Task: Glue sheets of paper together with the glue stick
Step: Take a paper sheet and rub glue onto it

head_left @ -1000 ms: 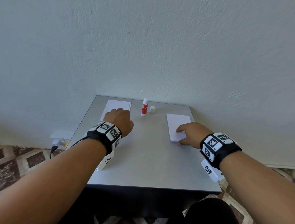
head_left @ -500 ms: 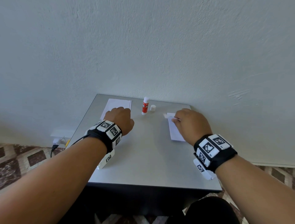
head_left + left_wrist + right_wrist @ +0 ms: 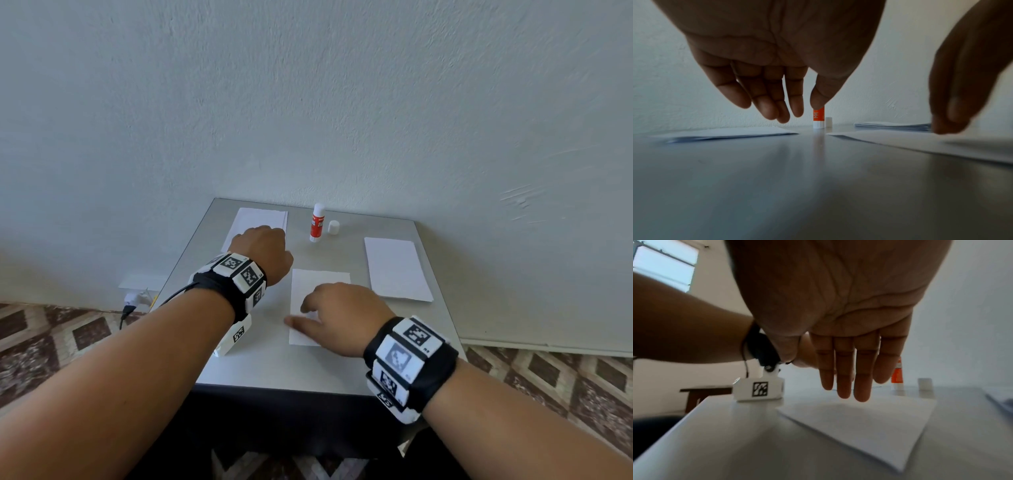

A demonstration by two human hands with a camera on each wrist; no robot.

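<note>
resting right hand [image 3: 337,318] on sheet [image 3: 317,286]

right hand [image 3: 337,317] moved 1 sheet [image 3: 310,291] to table centre

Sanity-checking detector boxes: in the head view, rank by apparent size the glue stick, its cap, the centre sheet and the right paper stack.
1. right paper stack; centre sheet looks similar but is partly hidden by the right hand, so unranked
2. glue stick
3. cap

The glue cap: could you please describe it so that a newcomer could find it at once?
On the grey table against the wall, look at the far edge, between the two paper stacks. There the red glue stick stands upright; the cap is the small, plain white cylinder just right of it, much shorter and unlabelled.
</note>
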